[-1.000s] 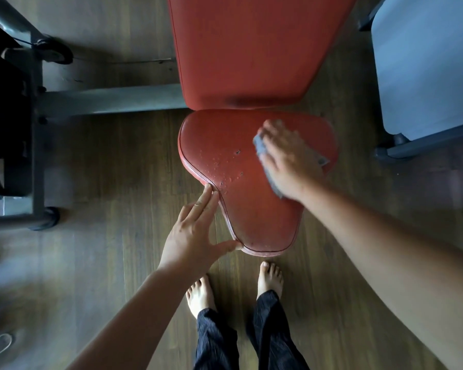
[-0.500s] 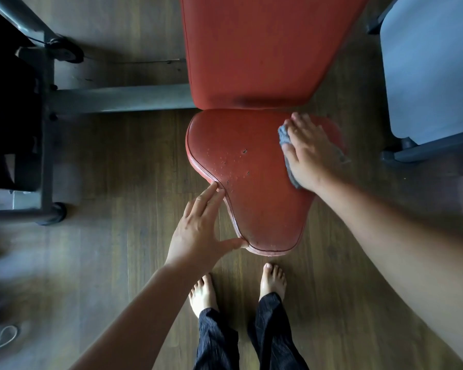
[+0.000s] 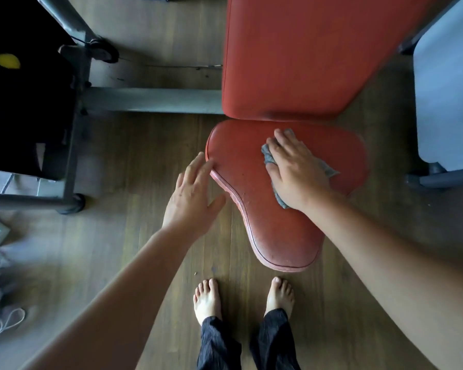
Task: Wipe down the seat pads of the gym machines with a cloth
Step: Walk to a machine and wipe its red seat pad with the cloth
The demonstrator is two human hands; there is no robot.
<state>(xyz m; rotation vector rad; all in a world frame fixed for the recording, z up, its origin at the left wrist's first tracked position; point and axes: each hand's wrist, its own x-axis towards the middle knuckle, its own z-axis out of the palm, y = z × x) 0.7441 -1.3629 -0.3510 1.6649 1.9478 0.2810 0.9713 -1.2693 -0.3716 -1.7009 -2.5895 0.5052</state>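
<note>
Since the earlier frame, the cloth (image 3: 268,154) has been slid from the right side to the middle of the red seat pad (image 3: 278,236), pressed flat under the straight fingers of the right hand (image 3: 297,169). The pad's left edge is touched by the flat, straight-fingered left hand (image 3: 193,198). The narrow front end could be missed if the cloth bunches up. Most of the cloth is hidden by that hand.
</note>
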